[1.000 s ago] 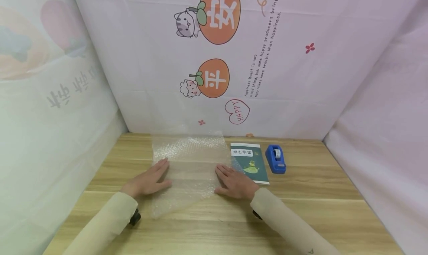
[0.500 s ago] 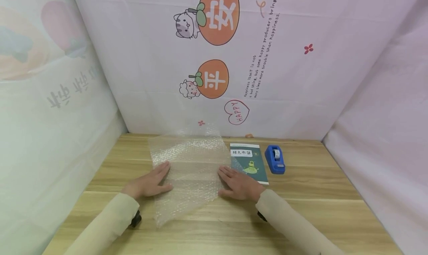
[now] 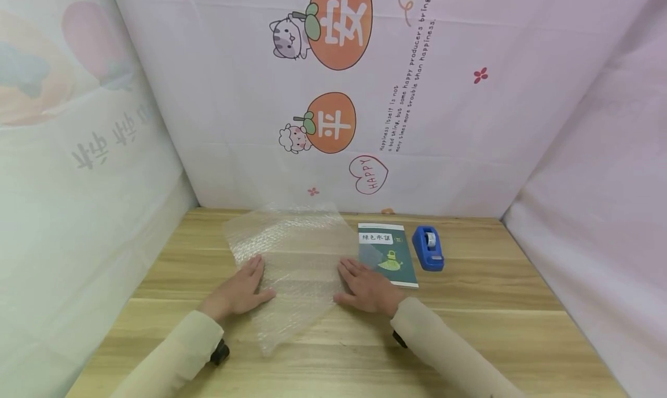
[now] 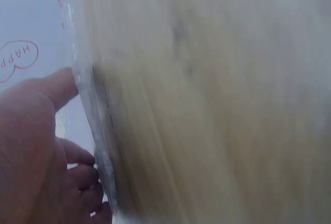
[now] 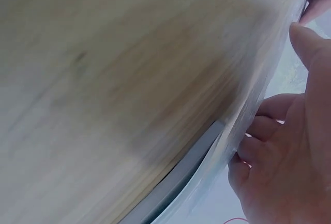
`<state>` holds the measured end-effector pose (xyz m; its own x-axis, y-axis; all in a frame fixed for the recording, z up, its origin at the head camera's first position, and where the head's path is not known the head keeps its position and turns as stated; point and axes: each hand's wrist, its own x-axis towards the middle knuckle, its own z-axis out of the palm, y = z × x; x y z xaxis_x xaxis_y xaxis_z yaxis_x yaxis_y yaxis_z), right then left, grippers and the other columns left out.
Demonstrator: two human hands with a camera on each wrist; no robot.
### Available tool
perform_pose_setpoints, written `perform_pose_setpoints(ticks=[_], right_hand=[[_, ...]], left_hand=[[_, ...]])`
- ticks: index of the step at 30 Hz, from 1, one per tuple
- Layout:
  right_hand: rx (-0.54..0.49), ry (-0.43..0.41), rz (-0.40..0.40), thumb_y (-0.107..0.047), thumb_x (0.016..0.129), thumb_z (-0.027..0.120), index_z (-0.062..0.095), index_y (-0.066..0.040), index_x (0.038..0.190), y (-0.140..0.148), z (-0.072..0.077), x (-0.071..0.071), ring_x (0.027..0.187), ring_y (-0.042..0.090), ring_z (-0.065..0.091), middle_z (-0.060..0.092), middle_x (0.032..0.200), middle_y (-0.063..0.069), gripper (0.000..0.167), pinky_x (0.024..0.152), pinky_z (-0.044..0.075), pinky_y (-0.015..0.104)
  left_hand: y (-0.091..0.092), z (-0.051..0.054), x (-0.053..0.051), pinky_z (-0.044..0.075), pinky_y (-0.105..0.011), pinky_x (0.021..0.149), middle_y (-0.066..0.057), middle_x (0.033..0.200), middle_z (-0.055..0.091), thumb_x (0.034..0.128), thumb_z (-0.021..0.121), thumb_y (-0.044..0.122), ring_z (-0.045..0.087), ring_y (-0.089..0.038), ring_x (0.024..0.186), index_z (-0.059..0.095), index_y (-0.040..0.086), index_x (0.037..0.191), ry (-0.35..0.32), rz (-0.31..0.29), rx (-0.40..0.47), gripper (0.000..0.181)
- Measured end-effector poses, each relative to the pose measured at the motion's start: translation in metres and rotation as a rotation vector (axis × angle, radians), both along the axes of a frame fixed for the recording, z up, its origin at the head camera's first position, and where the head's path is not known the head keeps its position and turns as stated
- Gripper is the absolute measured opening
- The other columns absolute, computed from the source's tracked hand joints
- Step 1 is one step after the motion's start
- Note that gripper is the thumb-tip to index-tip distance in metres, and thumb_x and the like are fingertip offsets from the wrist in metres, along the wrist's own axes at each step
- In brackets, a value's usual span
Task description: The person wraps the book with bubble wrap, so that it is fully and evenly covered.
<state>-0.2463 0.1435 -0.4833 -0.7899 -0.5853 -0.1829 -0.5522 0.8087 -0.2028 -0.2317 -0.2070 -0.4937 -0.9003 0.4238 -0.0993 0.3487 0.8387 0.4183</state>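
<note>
A clear sheet of bubble wrap (image 3: 299, 253) lies askew on the wooden table. On its left edge rests my left hand (image 3: 238, 289), fingers extended and thumb spread inward. Opposite it, my right hand (image 3: 371, 288) lies on the right edge, also with extended fingers. In the left wrist view, fingertips of the left hand (image 4: 46, 141) touch the thin film; the right wrist view has the right hand (image 5: 284, 136) touching it likewise. A green booklet (image 3: 398, 253) with a white label lies just beyond the right hand, its left side partly under the wrap.
A blue tape dispenser (image 3: 429, 249) with a roll in it stands right of the booklet. Wooden tabletop (image 3: 479, 328) extends around the hands. White printed cloth (image 3: 443, 97) rises behind the table's back edge, and cloth also hangs at both sides.
The bubble wrap has turned counterclockwise: its near corner has shifted right, its far left corner left. My left hand has slid slightly right and nearer. The booklet and dispenser stay put.
</note>
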Motion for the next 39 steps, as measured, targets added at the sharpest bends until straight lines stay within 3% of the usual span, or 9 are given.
perform_pose_setpoints(ticks=[12,29,39], right_hand=[[-0.019,0.01,0.001,-0.057,0.108,0.05,0.027,0.003,0.165,-0.014,-0.001,-0.001,0.164,0.035,0.022,0.025,0.175,0.02,0.086,0.134,0.026,0.047],[-0.005,-0.009,-0.024,-0.057,0.108,0.049,0.025,0.002,0.166,-0.024,0.0,0.001,0.165,0.034,0.021,0.022,0.176,0.019,0.086,0.133,0.026,0.05],[0.018,0.01,-0.049,-0.058,0.108,0.048,0.028,0.001,0.166,-0.026,-0.004,-0.004,0.164,0.034,0.025,0.024,0.176,0.018,0.085,0.133,0.028,0.048]], left_hand=[[0.017,-0.001,0.006,0.019,-0.064,0.131,-0.042,0.168,0.013,0.108,0.057,0.042,0.015,-0.057,0.159,0.022,-0.023,0.156,0.014,0.09,-0.001,0.088],[0.035,-0.006,0.001,0.019,-0.062,0.132,-0.044,0.166,0.014,0.1082,0.055,0.042,0.014,-0.056,0.159,0.021,-0.025,0.155,0.04,0.187,-0.026,0.089],[0.043,-0.006,-0.006,0.017,-0.058,0.134,-0.042,0.168,0.009,0.1085,0.052,0.045,0.011,-0.054,0.161,0.018,-0.024,0.157,0.019,0.223,-0.054,0.09]])
